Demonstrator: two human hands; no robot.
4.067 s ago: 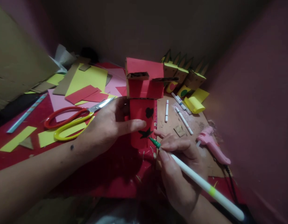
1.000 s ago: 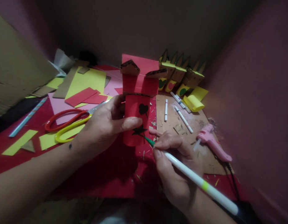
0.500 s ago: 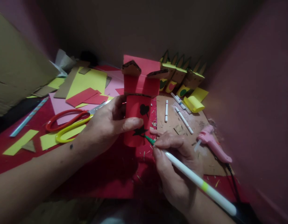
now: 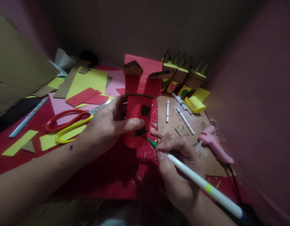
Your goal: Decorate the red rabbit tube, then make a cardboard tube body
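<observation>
Tube [image 4: 132, 106], red and roughly upright, is held over the table [image 4: 100, 185], left of the board [image 4: 213, 164]; whether its base rests on anything cannot be told. Left hand [image 4: 104, 125] is closed round it, thumb across the front. Right hand [image 4: 180, 166] pinches the marker [image 4: 196, 175] near its green tip [image 4: 151, 142], which points at the lower right of the star [image 4: 142, 132]; contact cannot be confirmed.

Findings, as judged: the curved face could let the tip skid, leaving a stray line, should either hand shift. The left thumb lies just beside the star's upper edge; if the ink is wet, it could smear. A hard squeeze could dent the wall, assuming it is thin. The two cardboard flaps [image 4: 133, 69] [image 4: 160, 74] jut out above and could catch if the tube were turned. Scissors [image 4: 91, 112] lie close behind the left wrist, a snag risk upon withdrawal.
</observation>
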